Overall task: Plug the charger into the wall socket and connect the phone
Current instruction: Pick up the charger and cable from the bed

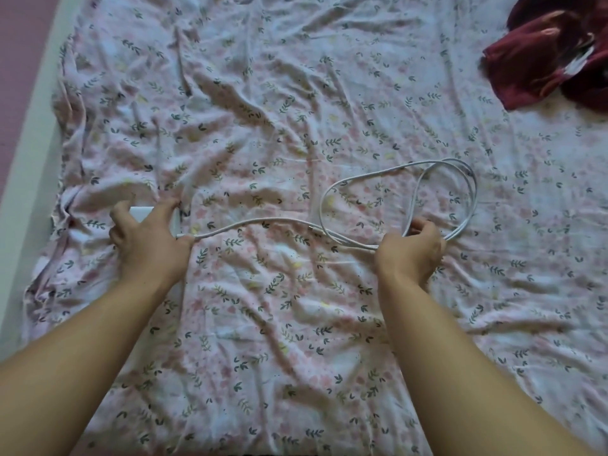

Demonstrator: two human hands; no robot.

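A white charger block (140,213) lies on the bed near its left edge, and my left hand (148,236) is closed over it, hiding most of it. Its white cable (263,221) runs right across the sheet and coils into loose loops (460,192). My right hand (413,250) grips the cable where the loops gather, fingers curled around the strands. One cable end with a small plug (316,228) rests near the middle. No phone and no wall socket are in view.
The bed carries a wrinkled pink floral sheet (296,324). A dark red crumpled cloth (552,57) lies at the far right corner. A pale bed edge (29,153) and pink floor (16,44) run along the left.
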